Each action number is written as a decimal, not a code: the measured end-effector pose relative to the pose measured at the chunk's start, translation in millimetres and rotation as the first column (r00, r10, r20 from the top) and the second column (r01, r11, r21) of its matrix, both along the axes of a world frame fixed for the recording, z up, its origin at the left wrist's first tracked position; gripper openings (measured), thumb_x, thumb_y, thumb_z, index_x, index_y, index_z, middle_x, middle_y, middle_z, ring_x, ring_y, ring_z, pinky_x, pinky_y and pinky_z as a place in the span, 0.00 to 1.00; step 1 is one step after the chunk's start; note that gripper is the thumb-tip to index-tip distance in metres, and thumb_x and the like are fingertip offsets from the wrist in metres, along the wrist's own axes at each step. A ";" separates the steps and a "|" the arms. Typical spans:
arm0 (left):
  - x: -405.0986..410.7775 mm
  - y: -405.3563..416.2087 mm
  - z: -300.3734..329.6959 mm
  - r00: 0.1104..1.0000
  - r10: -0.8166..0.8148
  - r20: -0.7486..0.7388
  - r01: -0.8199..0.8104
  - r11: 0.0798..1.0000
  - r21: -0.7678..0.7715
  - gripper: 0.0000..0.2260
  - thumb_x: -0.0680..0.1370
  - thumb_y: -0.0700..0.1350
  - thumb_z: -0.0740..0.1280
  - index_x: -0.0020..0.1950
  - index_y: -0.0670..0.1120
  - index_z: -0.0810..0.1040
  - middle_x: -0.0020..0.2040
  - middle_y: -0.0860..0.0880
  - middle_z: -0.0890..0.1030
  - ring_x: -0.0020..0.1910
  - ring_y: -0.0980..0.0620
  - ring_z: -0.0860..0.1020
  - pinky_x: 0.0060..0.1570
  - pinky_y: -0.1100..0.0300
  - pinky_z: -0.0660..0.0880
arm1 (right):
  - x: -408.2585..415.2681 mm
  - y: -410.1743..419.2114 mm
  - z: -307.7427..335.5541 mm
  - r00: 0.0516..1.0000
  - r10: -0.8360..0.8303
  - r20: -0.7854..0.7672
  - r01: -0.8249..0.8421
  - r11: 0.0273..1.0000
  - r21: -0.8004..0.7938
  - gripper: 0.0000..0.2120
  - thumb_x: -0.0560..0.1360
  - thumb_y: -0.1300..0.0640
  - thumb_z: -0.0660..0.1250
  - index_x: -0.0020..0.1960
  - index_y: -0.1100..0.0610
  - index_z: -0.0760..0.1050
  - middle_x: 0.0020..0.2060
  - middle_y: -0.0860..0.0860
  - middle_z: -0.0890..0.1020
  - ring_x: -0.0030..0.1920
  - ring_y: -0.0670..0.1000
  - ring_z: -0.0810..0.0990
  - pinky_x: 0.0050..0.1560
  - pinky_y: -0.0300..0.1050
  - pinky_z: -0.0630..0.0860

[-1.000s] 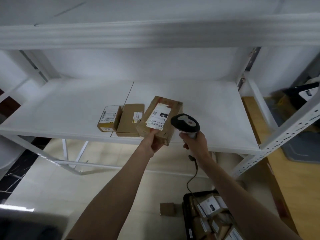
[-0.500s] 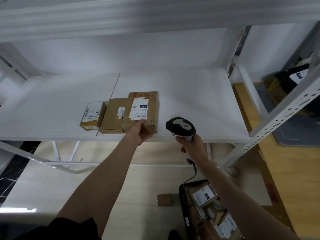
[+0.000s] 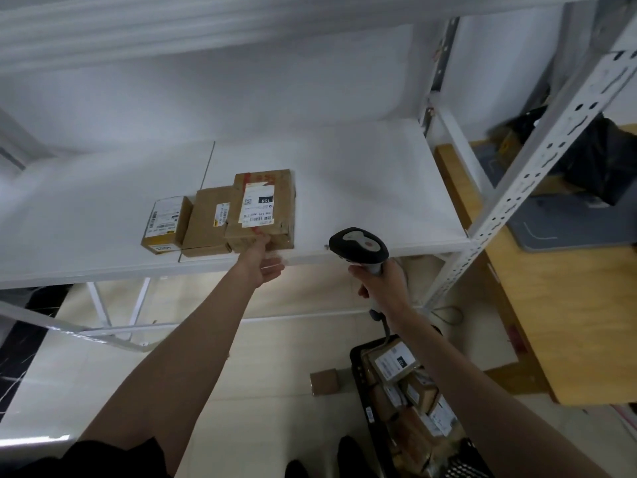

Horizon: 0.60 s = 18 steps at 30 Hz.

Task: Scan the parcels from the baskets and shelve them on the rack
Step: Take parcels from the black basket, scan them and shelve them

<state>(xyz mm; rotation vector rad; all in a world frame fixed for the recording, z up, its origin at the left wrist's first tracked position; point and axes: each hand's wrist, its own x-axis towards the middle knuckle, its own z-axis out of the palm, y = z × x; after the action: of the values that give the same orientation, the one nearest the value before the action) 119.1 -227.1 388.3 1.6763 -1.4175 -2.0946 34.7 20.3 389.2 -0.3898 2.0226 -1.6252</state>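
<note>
Your left hand, grip apart, touches the largest parcel on the shelf; your right hand clamps the scanner.

Three labelled cardboard parcels flat, side by side near white rack shelf front edge; black basket below holds more.

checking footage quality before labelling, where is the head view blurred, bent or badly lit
Head view: the top shelf beam is smeared by motion blur; the left hand is slightly blurred at its fingertips; wide-angle distortion bends the rack post; light is soft and even, with no hard glare; the parcel label is partly legible; the basket is dim.
</note>
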 end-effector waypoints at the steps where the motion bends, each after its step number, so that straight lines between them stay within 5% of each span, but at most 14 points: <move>1: 4.2 4.5 -0.4 0.999 -0.034 0.009 0.034 0.999 -0.009 0.20 0.82 0.54 0.65 0.67 0.41 0.71 0.49 0.40 0.80 0.42 0.44 0.80 0.53 0.48 0.78 | 3.9 3.8 -0.1 1.000 -0.018 0.006 0.018 1.000 0.000 0.06 0.77 0.60 0.71 0.47 0.50 0.76 0.27 0.46 0.80 0.26 0.44 0.78 0.32 0.44 0.76; 6: 17.4 36.1 -5.9 0.965 -0.248 0.083 0.253 0.965 -0.062 0.17 0.81 0.50 0.68 0.62 0.39 0.74 0.58 0.38 0.82 0.51 0.41 0.81 0.62 0.46 0.76 | 28.2 31.5 -8.6 0.993 -0.077 0.085 0.081 0.996 -0.049 0.06 0.78 0.61 0.70 0.51 0.51 0.76 0.36 0.52 0.79 0.28 0.45 0.77 0.32 0.43 0.76; 11: 20.4 82.9 -25.6 0.858 -0.484 0.172 0.502 0.861 -0.083 0.14 0.80 0.49 0.68 0.58 0.41 0.78 0.55 0.41 0.84 0.53 0.42 0.84 0.59 0.49 0.77 | 58.5 75.5 -31.6 0.956 -0.222 0.194 0.227 0.974 -0.005 0.07 0.79 0.60 0.68 0.57 0.59 0.77 0.42 0.57 0.84 0.27 0.46 0.77 0.29 0.39 0.75; 18: 13.2 161.1 -76.7 0.646 -0.719 0.256 0.752 0.657 -0.054 0.15 0.80 0.48 0.68 0.62 0.41 0.79 0.57 0.42 0.84 0.55 0.44 0.83 0.59 0.50 0.77 | 112.5 162.1 -80.4 0.783 -0.540 0.308 0.520 0.841 0.151 0.08 0.79 0.58 0.69 0.54 0.62 0.79 0.36 0.51 0.84 0.29 0.48 0.78 0.32 0.44 0.77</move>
<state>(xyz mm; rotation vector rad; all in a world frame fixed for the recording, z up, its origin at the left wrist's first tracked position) 132.4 -66.0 311.6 1.4108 -2.6326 -2.0522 147.3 182.4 308.7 0.5124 1.9982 -1.7841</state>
